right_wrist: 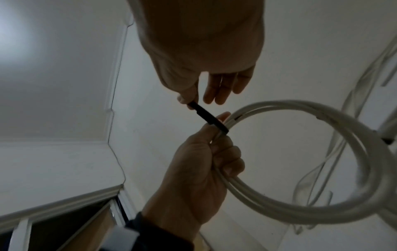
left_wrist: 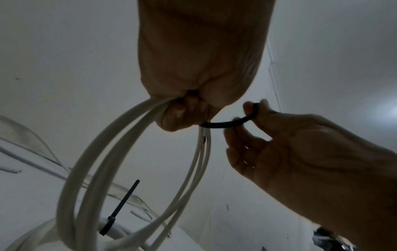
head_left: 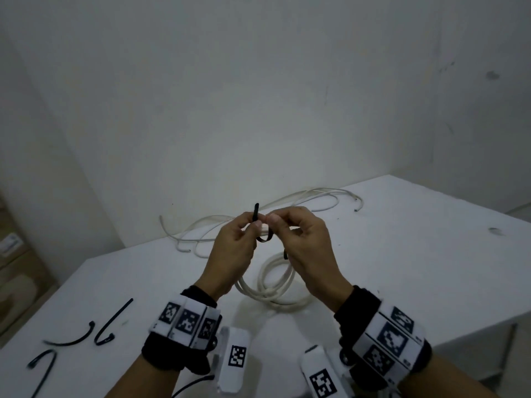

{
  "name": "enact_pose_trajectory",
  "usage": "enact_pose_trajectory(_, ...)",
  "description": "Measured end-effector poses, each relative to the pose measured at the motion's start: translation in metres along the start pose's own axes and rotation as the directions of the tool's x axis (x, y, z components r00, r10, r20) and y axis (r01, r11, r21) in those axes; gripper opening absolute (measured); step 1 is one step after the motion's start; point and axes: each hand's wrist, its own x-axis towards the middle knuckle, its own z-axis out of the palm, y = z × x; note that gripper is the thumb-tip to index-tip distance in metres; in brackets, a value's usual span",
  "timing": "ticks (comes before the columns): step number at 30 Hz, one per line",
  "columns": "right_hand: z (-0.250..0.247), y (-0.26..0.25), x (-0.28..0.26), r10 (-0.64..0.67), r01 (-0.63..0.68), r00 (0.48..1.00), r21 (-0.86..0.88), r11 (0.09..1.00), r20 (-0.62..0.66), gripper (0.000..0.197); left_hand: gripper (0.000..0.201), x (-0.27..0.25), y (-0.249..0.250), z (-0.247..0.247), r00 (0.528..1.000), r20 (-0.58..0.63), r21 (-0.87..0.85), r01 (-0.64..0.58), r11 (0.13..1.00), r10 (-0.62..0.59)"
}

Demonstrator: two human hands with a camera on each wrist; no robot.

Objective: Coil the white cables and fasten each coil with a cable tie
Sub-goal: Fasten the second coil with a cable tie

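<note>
Holding the white cable coil (head_left: 273,285) above the surface (head_left: 402,254), both hands work at the top of the coil, close together.

1. Left hand (head_left: 234,248): fingers curled round the bundled strands of the coil, as the right wrist view (right_wrist: 199,169) shows. Its thumb and forefinger also pinch one end of a black cable tie (head_left: 256,214), which stands upright above the fingertips.

2. Right hand (head_left: 304,245): thumb and forefinger pinch the other part of the black cable tie. In the left wrist view this hand (left_wrist: 296,152) grips the tie (left_wrist: 229,123) as a curved band that runs from its fingertips to the bundle under the left hand. The remaining fingers are loosely curled.

3. Cable tie: looped round the strands just beside the left thumb; in the right wrist view the band (right_wrist: 208,117) crosses the bundle at an angle. Whether the tie is locked cannot be told.

4. Coil: several turns hang below the hands (right_wrist: 322,152); the lowest turns reach down toward the surface.

5. Loose white cables (head_left: 258,208) lie uncoiled on the far part of the surface, beyond the hands.

6. Spare black cable ties (head_left: 86,334) lie on the near left part of the surface, well apart from the coil; several are bent.

7. A second coil with a black tie fastened on it (left_wrist: 114,219) shows low in the left wrist view.
</note>
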Motion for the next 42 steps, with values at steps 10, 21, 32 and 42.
enact_pose_trajectory(10,-0.004,0.004,0.007,0.086,-0.082,0.996,0.328,0.941,0.003,0.006,0.028,-0.006,-0.018,0.018,0.99,-0.109,0.131,-0.073,0.989,0.088)
enact_pose_trajectory(21,-0.008,0.005,0.009,0.121,-0.121,0.992,0.347,0.93,0.023,0.009,0.025,-0.009,-0.013,0.02,0.991,-0.1,0.158,-0.077,0.984,0.094)
enact_pose_trajectory(32,-0.012,0.01,0.007,-0.003,0.003,1.0,0.002,1.0,-0.003,0.013,0.029,-0.014,0.003,0.017,0.98,-0.041,0.301,-0.175,0.937,0.196)
enact_pose_trajectory(42,-0.02,0.011,0.013,-0.013,0.04,0.991,-0.203,0.978,0.132,0.013,0.028,-0.018,0.015,0.014,0.992,0.053,0.308,-0.123,0.943,0.112)
